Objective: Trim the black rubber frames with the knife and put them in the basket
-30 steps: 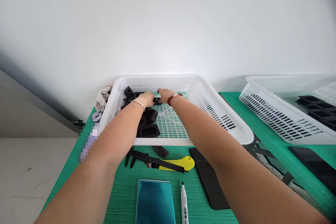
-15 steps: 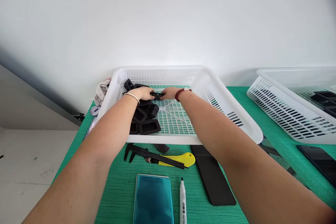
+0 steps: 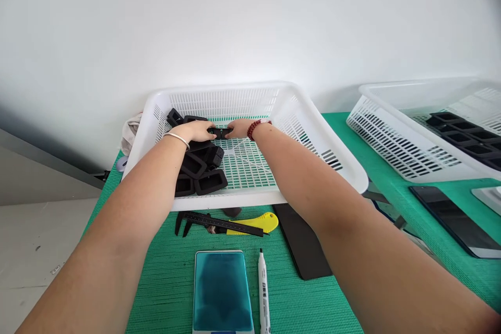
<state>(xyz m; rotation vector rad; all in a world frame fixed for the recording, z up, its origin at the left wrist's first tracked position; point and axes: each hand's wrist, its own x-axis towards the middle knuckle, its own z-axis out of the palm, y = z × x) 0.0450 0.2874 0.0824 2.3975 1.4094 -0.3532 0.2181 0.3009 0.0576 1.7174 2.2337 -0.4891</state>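
Note:
Inside the white slotted plastic basket (image 3: 230, 199), my left hand (image 3: 199, 131) and my right hand (image 3: 239, 128) pinch opposite ends of a small black block-like part (image 3: 221, 134). Fingers of both hands are closed on it, and a thin seam or gap shows at its middle. Several black rectangular frame-like pieces (image 3: 211, 181) with hollow centres lie piled on the left side of the basket, partly under my left hand and forearm.
In front lie a black caliper (image 3: 223, 222), a yellow-handled cutter (image 3: 270, 222), a white marker (image 3: 263, 292), a blue-green-faced device (image 3: 223, 289) and a black flat slab (image 3: 303, 245). Rightward, a second white basket (image 3: 407, 151) holds black frames (image 3: 465, 138), near a phone (image 3: 454, 219). A cloth (image 3: 130, 133) sits left.
My view has turned slightly right, so the basket and tools appear further left and more of the second basket shows. Both hands still grip the black part.

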